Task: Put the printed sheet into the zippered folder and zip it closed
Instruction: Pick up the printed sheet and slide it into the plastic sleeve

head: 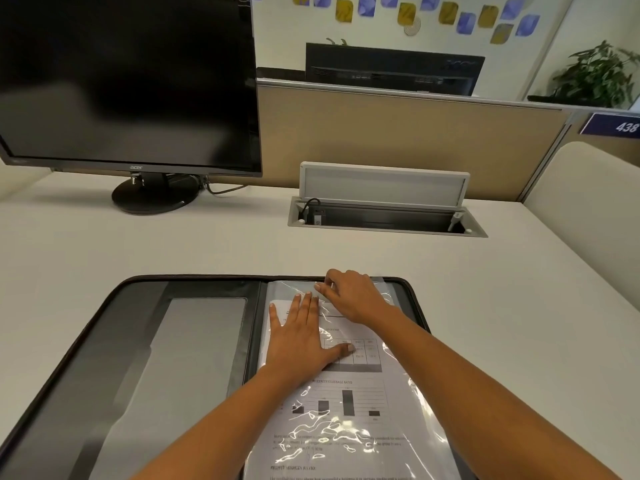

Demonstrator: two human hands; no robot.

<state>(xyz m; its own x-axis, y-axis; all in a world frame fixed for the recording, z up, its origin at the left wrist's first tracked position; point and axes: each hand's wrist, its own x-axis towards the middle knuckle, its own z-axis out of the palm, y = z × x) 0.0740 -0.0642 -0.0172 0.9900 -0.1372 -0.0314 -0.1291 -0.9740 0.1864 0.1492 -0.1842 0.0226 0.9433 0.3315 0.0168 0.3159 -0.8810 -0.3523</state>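
My left hand (304, 336) lies flat and open on the printed sheet (346, 403), pinning it inside the plastic sleeve (408, 386) on the folder (145, 341)'s right half. My right hand (349, 294) pinches the sleeve's top edge, so the sheet seats fully. The folder lies unzipped on the tabletop (138, 247).

Open folder (145, 341), sheet (349, 403) seemingly sleeved
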